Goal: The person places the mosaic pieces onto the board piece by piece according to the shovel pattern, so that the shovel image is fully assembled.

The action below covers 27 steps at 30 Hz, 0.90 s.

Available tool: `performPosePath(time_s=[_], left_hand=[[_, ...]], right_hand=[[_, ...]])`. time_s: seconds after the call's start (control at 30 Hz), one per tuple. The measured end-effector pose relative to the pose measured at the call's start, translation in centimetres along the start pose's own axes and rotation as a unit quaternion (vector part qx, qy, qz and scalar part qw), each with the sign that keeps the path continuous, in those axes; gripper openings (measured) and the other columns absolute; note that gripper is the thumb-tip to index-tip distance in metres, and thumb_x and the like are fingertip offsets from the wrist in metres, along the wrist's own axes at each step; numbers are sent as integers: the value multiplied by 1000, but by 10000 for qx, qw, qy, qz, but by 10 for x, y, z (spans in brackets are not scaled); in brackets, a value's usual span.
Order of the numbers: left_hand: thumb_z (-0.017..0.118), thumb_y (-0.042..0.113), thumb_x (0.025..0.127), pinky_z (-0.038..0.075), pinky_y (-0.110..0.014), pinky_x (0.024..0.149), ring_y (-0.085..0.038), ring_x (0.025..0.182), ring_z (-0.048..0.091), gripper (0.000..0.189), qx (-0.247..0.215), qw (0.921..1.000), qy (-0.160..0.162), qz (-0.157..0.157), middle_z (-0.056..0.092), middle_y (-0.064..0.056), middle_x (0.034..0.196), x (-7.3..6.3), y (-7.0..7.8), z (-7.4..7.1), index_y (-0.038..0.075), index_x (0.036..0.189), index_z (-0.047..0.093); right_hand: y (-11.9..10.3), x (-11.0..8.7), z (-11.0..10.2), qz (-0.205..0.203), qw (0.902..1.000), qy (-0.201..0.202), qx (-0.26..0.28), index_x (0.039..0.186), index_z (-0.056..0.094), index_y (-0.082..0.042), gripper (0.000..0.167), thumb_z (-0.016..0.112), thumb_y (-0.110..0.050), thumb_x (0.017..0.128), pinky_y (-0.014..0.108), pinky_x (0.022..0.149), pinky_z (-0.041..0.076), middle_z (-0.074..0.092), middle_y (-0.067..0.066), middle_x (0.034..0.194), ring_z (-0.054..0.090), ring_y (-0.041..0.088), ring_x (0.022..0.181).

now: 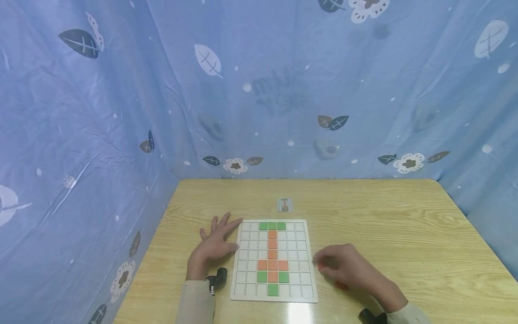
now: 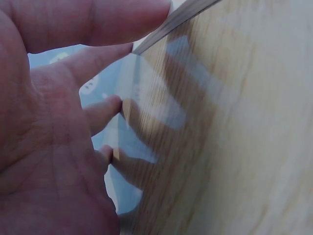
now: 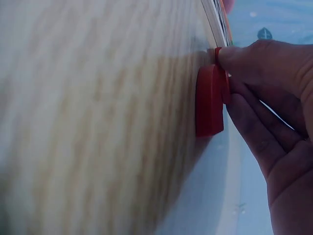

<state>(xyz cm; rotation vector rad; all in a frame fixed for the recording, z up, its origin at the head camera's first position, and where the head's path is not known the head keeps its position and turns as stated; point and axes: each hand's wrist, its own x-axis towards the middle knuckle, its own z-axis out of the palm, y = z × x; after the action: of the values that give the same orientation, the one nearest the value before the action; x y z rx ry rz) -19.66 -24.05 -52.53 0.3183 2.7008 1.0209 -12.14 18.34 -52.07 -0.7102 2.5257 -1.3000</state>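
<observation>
A white square grid board [image 1: 241, 289] lies on the table, with several green tiles [image 1: 273, 290] and orange tiles [image 1: 273, 243] in its cells. My left hand [image 1: 214, 245] is spread at the board's left side; its thumb and index fingertip touch the edge. Just right of the board, my right hand [image 1: 348, 265] pinches a thin red tile [image 3: 225, 90] between thumb and fingers. Against that tile, in the right wrist view, a thicker red block [image 3: 209, 103] sits on the table. The right hand partly covers both red pieces from above.
A small card [image 1: 285, 205] printed with a similar pattern lies behind the board. Blue patterned curtains [image 1: 275, 90] hang at the back and sides of the wooden table [image 1: 388, 225]. Black wrist devices [image 1: 218, 278] are worn on both arms.
</observation>
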Motion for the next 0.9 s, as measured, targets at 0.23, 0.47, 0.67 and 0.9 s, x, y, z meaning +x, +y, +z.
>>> performPosePath(time_s=[0.23, 0.47, 0.67, 0.9], left_hand=[[76, 15, 85, -20, -86, 120, -52, 169, -9, 85, -4, 10000, 4, -26, 16, -16, 184, 0, 0, 1, 27, 166, 50], [76, 15, 85, -19, -86, 120, -51, 169, -9, 85, 14, 10000, 4, -39, 16, -16, 184, 1, -1, 2, 28, 165, 51], [75, 15, 85, -18, -86, 120, -52, 169, -9, 85, 13, 10000, -2, -44, 16, -16, 184, 1, 0, 1, 27, 165, 51], [75, 14, 85, -19, -87, 120, -52, 169, -9, 85, -32, 10000, 10, -59, 16, -17, 184, 1, 1, 1, 26, 165, 52]], right_hand=[[3, 5, 5, -484, 9939, 364, -919, 109, 83, -21, 22, 83, -6, 93, 23, 62, 60, 83, -4, 107, 60, -10, 63], [0, 5, 4, -533, 9908, 508, -1132, 107, 83, -24, 22, 84, -7, 92, 25, 76, 64, 83, -10, 107, 68, -6, 79], [-11, 5, 2, -684, 9893, 518, -1177, 109, 84, -24, 23, 85, -8, 92, 30, 89, 66, 82, -17, 103, 73, -4, 96], [-27, 9, 7, -1493, 9810, 601, -1084, 107, 83, -16, 28, 83, 4, 87, 29, 80, 66, 80, -16, 96, 71, -4, 88]])
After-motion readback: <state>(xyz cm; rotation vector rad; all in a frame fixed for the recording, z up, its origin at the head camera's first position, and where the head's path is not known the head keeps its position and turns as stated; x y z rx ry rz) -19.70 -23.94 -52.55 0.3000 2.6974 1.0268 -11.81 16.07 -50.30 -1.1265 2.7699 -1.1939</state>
